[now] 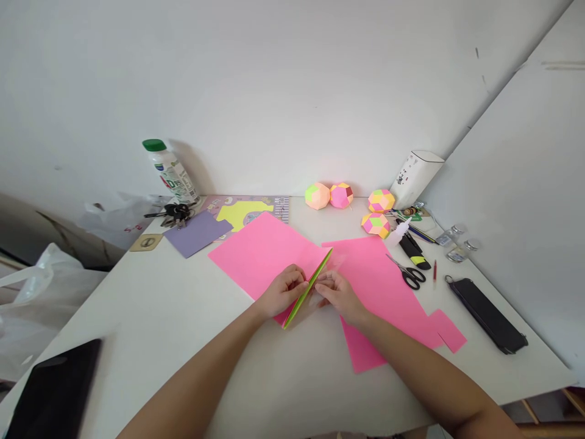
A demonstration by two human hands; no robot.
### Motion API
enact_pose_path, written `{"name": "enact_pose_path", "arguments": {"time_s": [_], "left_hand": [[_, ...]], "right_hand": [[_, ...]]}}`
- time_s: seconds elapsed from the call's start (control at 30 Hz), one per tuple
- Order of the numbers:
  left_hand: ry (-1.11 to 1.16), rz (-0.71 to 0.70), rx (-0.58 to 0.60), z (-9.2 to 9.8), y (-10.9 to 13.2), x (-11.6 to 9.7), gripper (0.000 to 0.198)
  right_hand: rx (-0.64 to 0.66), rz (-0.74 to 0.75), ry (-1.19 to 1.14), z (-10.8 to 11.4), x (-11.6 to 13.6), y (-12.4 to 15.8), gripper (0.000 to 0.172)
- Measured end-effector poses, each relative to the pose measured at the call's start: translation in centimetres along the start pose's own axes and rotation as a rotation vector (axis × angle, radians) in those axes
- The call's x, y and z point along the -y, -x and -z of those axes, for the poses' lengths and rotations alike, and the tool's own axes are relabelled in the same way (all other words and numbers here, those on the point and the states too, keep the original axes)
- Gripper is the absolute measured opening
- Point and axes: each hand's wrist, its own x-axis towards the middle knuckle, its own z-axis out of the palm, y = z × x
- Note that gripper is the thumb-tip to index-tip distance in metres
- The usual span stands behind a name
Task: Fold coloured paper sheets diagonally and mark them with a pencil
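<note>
Left of the scissors [412, 278], the green-edged paper [298, 303] is pinched by the left hand [282, 294]; whether it is gripped by the right hand [340, 296], curled beside it, cannot be told. Creasing could be caused by uneven pressure.

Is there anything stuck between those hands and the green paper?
Nothing visible is. The left hand holds the green paper at its edge; the right hand's fingertips are right beside it, though contact is hard to tell. The scissors lie off to the right, out of the way.
</note>
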Motion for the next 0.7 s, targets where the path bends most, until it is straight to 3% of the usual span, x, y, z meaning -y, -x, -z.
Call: {"name": "enact_pose_path", "arguments": {"time_s": [0.7], "left_hand": [[-0.027,0.036,-0.02,-0.3,0.24,-0.16,0.035]], "right_hand": [[-0.082,0.05,-0.007,-0.52,-0.51,0.03,0.034]]}}
